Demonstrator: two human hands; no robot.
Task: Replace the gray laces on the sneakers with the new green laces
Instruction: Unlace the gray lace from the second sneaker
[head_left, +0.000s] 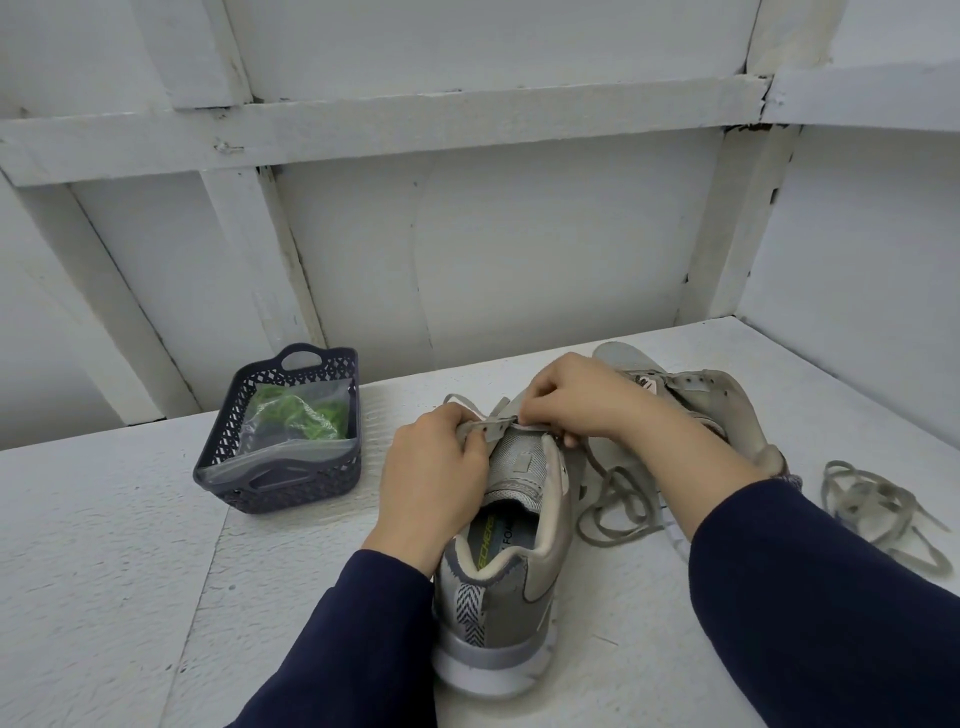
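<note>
A white wall (519, 234) of painted boards and beams stands behind a white table (104, 571). On the table, at the left, is a dark basket (280, 483). Inside it lies a clear bag (280, 452) with the green laces (306, 415), and the bag looks closed.

In the middle stands a sneaker (514, 571), with its heel toward the person. The left hand (431, 483) grips the left eyelet flap, with the fingers curled over its edge. The right hand (576, 397) is at the top of the eyelets with its fingertips pressed together, and it seems to pinch the gray lace (613, 504) there. This lace is partly out of the sneaker; most of it lies in loops on the table just to the right of the sneaker.

The second sneaker (727, 400) is behind the right hand, partly hidden by the arm, and no lace shows in its visible eyelets. A loose lace (878, 509), also gray, lies in a heap further to the right. Both arms wear dark blue sleeves (831, 597).
</note>
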